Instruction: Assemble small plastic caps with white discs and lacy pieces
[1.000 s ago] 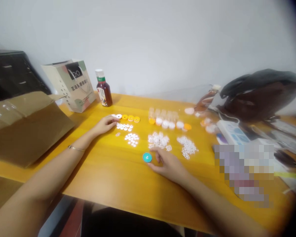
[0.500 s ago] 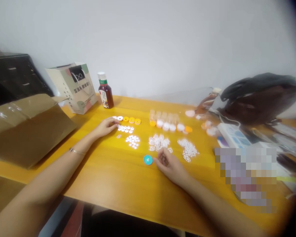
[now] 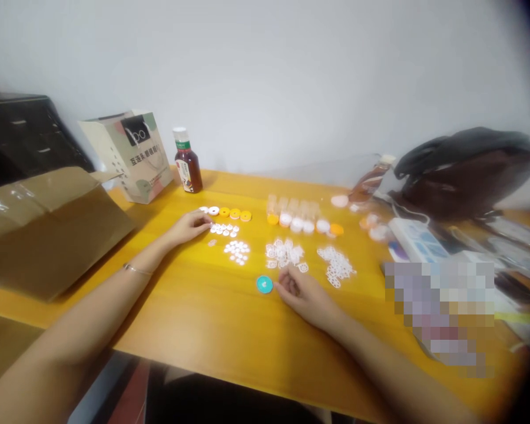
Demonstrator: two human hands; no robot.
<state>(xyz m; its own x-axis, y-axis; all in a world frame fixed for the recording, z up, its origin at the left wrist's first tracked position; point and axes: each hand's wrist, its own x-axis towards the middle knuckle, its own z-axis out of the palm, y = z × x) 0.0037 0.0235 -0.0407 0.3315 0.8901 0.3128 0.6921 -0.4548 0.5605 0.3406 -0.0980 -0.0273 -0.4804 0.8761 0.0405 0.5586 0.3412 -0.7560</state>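
Note:
My left hand (image 3: pixel 189 228) rests on the table with thumb and fingertips nearly meeting in a pinch at the left end of rows of small white round pieces (image 3: pixel 224 229); whatever is between the tips is too small to make out. Just above it runs a line of white and yellow ring-shaped discs (image 3: pixel 235 213). My right hand (image 3: pixel 304 294) lies loosely curled, thumb apart from the fingers, nothing visible in it. By its thumb is a teal disc (image 3: pixel 264 284) with a small white mark at its centre. White openwork pieces (image 3: pixel 285 253) lie beyond that hand.
More white pieces lie in a cluster (image 3: pixel 237 252) and a heap (image 3: pixel 336 265). Behind stand clear containers with white and orange ends (image 3: pixel 297 224). A cardboard box (image 3: pixel 57 235), paper bag (image 3: pixel 139 162) and dark-red bottle (image 3: pixel 188 168) are left; a dark bag (image 3: pixel 463 176) is right.
The view has shifted very slightly. Both hands and the pieces on the table keep practically the same places.

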